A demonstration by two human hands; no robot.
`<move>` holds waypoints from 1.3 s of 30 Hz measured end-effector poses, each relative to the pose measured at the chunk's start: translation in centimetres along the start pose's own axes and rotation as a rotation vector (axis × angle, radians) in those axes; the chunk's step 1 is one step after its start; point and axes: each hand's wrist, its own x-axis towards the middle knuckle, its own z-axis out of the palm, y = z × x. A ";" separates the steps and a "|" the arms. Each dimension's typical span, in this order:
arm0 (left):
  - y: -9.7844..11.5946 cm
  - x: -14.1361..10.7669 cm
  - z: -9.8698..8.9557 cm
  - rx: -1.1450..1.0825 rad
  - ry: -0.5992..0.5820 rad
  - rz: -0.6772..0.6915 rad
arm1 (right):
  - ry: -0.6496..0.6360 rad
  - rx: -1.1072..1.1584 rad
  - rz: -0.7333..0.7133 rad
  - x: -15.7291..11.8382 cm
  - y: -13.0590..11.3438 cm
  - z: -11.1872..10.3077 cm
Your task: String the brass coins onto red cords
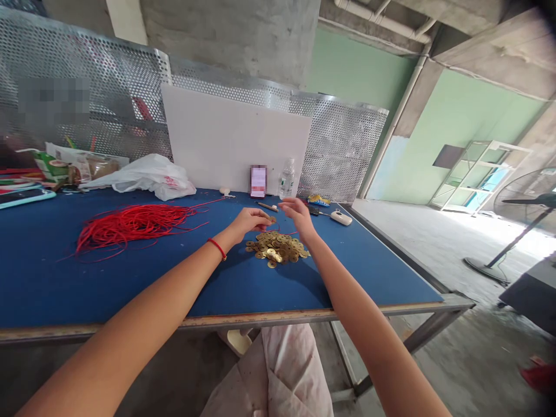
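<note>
The left hand (248,225) and the right hand (299,219) are held low over the pile of brass coins (275,248), with both forearms reaching in from the near side and angled toward each other. The left hand is poised just behind the pile and to its left, its fingers kept together and gently curled, with a single coin (271,220) seen at the fingertips; whether that coin is gripped cannot be told. The right hand is raised just behind the pile, its thumb and fingertips (284,204) brought close together in a pinch; whether anything is held there cannot be told. A red string bracelet (218,249) is worn on the left wrist. A bundle of red cord (134,226) is laid well to the left of the pile on the blue-topped table (52,289), with thin strands stretched out toward the hands. A broad band of blue surface is seen between the pile and the metal-framed front edge (260,319), and the table's right edge is set well off to the right of the pile. A phone (258,180) and a water bottle (286,179) are stood upright beyond the pile
</note>
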 end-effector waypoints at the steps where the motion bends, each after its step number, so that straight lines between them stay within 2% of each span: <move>1: 0.0 0.0 0.0 -0.008 -0.021 -0.004 | -0.125 -0.046 -0.032 -0.3 0.0 0.5; 4: 0.1 -0.1 0.0 -0.029 -0.052 -0.028 | -0.366 -0.164 -0.085 -0.8 0.3 1.1; 7: 0.2 -0.2 -0.1 -0.037 -0.057 -0.057 | -0.425 -0.299 -0.091 -0.8 0.9 0.9; 11: 0.5 -0.2 -0.1 -0.047 -0.057 -0.071 | -0.333 -0.435 -0.074 -0.2 1.8 0.3; 20: 0.9 -0.4 -0.1 -0.071 -0.046 -0.111 | -0.254 -0.256 0.039 0.1 1.7 0.2; 25: 0.9 -0.4 -0.3 -0.098 -0.058 -0.108 | -0.216 -0.273 0.002 0.3 1.7 0.0; 34: 0.6 -0.2 -0.5 -0.140 -0.226 -0.168 | -0.217 -0.281 -0.054 0.0 1.2 0.2; 39: 0.7 -0.4 -0.2 -0.122 -0.299 -0.144 | -0.227 -0.281 -0.045 -0.1 0.9 0.4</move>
